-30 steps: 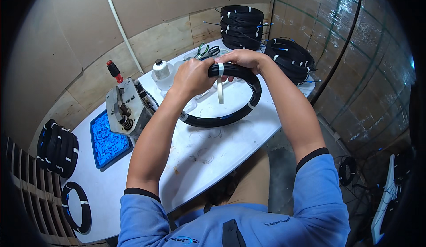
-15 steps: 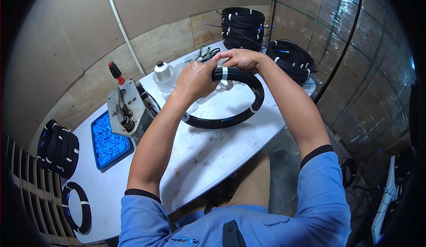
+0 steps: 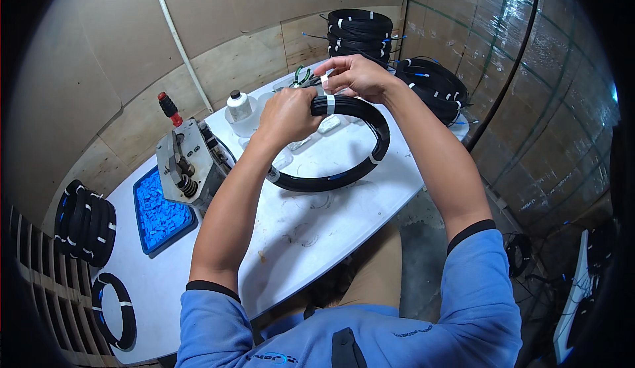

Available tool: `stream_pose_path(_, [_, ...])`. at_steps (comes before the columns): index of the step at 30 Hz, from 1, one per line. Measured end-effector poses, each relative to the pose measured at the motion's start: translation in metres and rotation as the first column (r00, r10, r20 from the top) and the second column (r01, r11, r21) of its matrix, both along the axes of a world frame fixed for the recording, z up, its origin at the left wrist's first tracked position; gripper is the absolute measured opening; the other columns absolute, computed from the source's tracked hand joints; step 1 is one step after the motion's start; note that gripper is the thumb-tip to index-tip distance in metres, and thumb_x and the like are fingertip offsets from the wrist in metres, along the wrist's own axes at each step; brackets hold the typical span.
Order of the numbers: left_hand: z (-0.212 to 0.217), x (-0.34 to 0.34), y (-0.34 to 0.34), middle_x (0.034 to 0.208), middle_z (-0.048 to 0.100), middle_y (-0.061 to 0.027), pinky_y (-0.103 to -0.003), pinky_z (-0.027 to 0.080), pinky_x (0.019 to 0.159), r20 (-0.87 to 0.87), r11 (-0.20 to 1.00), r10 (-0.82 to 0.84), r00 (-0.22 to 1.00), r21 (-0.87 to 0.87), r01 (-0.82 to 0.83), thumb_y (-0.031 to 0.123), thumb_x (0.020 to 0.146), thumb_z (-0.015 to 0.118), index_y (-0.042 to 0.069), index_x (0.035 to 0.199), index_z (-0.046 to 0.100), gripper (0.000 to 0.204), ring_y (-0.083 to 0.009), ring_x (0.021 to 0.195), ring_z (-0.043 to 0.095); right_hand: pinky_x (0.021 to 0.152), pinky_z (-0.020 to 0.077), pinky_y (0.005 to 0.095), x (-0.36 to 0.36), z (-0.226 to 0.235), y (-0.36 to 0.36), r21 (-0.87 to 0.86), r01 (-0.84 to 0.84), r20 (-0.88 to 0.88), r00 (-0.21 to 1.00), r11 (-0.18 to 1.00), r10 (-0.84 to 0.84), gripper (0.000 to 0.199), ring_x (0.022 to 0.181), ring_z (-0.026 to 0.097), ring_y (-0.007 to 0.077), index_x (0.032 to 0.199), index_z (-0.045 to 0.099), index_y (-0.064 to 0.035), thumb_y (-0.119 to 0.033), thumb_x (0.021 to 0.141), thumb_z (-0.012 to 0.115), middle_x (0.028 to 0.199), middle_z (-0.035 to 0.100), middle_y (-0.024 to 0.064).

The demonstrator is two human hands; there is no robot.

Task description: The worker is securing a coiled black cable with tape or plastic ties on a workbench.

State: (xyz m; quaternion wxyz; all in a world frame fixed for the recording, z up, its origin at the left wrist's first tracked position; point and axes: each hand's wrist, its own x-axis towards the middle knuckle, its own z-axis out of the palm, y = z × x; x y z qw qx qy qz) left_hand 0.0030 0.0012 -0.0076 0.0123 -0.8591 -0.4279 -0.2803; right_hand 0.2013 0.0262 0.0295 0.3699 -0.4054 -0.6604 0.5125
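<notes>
A coil of black cable (image 3: 337, 181), bound with white tape bands, is held tilted above the white table. My left hand (image 3: 288, 113) grips its upper left part, fingers wrapped round it. At the coil's top, my right hand (image 3: 360, 77) pinches the end of a white tape strip (image 3: 324, 82) between thumb and fingers. The strip rises from the white band (image 3: 330, 105) beside my left hand. Green-handled pliers (image 3: 301, 77) lie just behind my hands.
A grey metal press (image 3: 192, 163) and a blue tray (image 3: 155, 245) of small blue pieces stand at left. A white bottle (image 3: 239, 105) sits behind them. Stacked black coils (image 3: 360, 31) stand at the back; more coils (image 3: 433, 93) lie at back right, and others (image 3: 86, 226) at far left.
My right hand has moved up and slightly away from my left hand, exposing the white tape strip in its fingers. The coil has shifted slightly left.
</notes>
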Motion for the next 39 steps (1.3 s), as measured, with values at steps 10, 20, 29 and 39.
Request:
stream_pose_path(10, [0.006,0.001,0.000,0.078,0.070,-0.0153,-0.046,0.052,0.069,-0.021,0.986,0.066,0.998,-0.154,-0.068,0.032,0.074,0.076,0.009,0.085,0.070,0.026,-0.0351,0.079,0.067,0.065,0.0515,0.0224,-0.001,0.001,-0.005,0.141,0.070,0.013,0.997,0.988,-0.072,0.035,0.078,0.062,0.0093,0.118,0.062,-0.0008,-0.002,0.084,0.071,0.087,0.065,0.0044])
stream_pose_path(20, [0.013,-0.003,-0.003,0.080,0.070,-0.0119,-0.044,0.051,0.071,-0.038,0.972,0.021,0.999,-0.235,-0.029,0.032,0.076,0.077,0.010,0.090,0.070,0.027,-0.0317,0.081,0.067,0.069,0.0541,0.0252,-0.002,-0.001,-0.007,0.161,0.112,0.021,0.993,0.980,-0.117,0.034,0.079,0.063,0.0108,0.118,0.061,-0.0003,-0.003,0.085,0.071,0.090,0.066,0.0060])
stream_pose_path(29, [0.008,-0.002,0.001,0.075,0.069,-0.0148,-0.042,0.049,0.065,-0.017,0.980,0.041,0.999,-0.192,-0.044,0.028,0.076,0.077,0.006,0.089,0.070,0.027,-0.0313,0.072,0.066,0.073,0.0563,0.0281,-0.005,0.000,-0.008,0.383,0.081,0.058,0.992,0.920,-0.111,0.029,0.080,0.063,0.0121,0.115,0.064,-0.0020,-0.005,0.087,0.070,0.091,0.066,0.0070])
stream_pose_path(39, [0.010,-0.001,-0.002,0.079,0.070,-0.0154,-0.044,0.051,0.069,-0.041,0.985,0.046,0.998,-0.163,-0.052,0.031,0.077,0.075,0.008,0.092,0.070,0.028,-0.0335,0.078,0.067,0.069,0.0538,0.0266,-0.008,0.003,-0.008,0.429,0.102,0.051,0.989,0.898,-0.137,0.028,0.073,0.061,0.0108,0.113,0.066,-0.0028,-0.006,0.085,0.071,0.086,0.065,0.0050])
